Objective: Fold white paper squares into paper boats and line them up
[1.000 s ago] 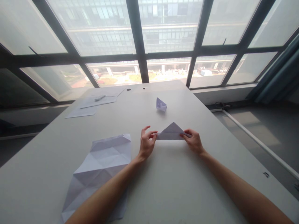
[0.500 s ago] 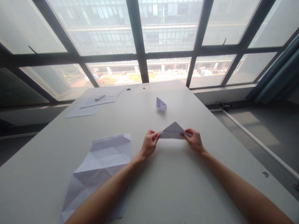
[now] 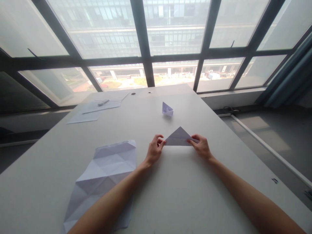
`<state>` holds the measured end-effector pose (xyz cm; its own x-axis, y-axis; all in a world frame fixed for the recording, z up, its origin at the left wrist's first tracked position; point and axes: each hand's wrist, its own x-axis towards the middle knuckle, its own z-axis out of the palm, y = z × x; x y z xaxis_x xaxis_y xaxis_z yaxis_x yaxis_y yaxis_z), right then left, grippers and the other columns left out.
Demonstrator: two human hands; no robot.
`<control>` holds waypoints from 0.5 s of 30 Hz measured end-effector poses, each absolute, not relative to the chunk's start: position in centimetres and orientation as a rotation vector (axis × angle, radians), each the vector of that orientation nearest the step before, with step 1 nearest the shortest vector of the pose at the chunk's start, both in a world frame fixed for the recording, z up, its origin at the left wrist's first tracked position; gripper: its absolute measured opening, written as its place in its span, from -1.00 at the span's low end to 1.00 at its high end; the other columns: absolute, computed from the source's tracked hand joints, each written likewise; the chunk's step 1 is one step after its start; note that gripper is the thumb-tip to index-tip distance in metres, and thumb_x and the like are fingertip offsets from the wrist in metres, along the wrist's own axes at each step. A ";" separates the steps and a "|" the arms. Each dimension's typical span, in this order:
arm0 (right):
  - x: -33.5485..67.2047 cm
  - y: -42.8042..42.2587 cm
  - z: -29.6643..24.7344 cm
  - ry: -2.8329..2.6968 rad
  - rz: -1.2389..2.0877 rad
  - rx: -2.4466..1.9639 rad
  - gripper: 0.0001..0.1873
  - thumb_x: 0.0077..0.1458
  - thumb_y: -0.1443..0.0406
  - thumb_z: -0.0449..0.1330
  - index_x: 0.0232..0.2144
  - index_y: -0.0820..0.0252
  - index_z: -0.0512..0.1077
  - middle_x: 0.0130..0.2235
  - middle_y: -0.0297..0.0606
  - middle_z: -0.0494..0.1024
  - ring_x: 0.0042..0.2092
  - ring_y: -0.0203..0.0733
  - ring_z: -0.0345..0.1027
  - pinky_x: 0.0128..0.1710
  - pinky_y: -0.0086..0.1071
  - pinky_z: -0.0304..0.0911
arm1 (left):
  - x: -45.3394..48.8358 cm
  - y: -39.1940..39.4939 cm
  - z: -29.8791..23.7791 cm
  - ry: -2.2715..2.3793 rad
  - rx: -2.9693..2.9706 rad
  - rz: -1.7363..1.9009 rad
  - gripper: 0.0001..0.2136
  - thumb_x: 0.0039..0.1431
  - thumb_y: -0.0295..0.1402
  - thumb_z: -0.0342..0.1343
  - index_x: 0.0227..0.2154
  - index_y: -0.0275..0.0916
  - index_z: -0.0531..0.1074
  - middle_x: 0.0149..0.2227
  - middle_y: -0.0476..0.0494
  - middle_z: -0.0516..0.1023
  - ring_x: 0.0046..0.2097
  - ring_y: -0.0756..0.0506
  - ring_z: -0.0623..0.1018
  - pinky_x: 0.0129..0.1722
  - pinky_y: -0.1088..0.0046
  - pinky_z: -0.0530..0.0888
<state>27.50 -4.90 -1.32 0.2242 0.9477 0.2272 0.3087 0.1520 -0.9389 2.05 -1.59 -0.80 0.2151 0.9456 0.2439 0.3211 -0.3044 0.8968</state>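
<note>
Above the white table, a white sheet folded into a paper-hat shape [image 3: 179, 138] is held level, its peak pointing away from me and a folded band along its near edge. My right hand [image 3: 201, 146] pinches its right corner between thumb and fingers. At the left corner is my left hand [image 3: 155, 149], its thumb against the paper, index finger raised and curled, the other fingers bent. Whatever lies under that corner is hidden. Beyond the paper stands a small folded paper boat [image 3: 167, 110].
A large creased sheet [image 3: 107, 169] lies at the left, partly under my left forearm. Farther back are flat papers [image 3: 85, 117] with a small whitish object [image 3: 103, 102] on them. A small dark mark or item [image 3: 274, 181] is near the table's right edge. Windows [image 3: 175, 29] rise behind.
My left index finger has lifted off the folded paper while the thumb stays at its corner. My right hand keeps its pinch. The view has shifted slightly.
</note>
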 end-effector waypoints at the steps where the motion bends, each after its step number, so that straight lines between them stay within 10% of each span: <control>1: 27.5 -4.9 -1.4 -1.303 0.703 -1.391 -0.63 -0.07 0.01 0.35 -0.40 0.19 0.49 -0.35 -0.22 0.60 -0.28 -0.08 0.48 -0.25 -0.29 0.35 | 2.1 -1.7 -0.8 1.208 1.793 1.075 -0.86 0.26 -0.30 0.07 -0.16 -0.17 0.34 -0.44 0.08 0.47 -0.46 0.02 0.39 -0.41 0.55 0.30; 15: 27.3 -4.7 -2.1 -1.406 0.526 -1.488 -0.58 0.01 0.09 0.29 -0.11 0.16 0.45 -0.14 -0.15 0.58 -0.14 -0.02 0.47 -0.11 -0.21 0.34 | 2.6 -2.3 -1.1 1.546 2.336 0.783 -0.86 0.31 -0.45 -0.06 -0.25 -0.21 0.42 -0.30 -0.18 0.57 -0.19 -0.22 0.50 -0.16 0.28 0.27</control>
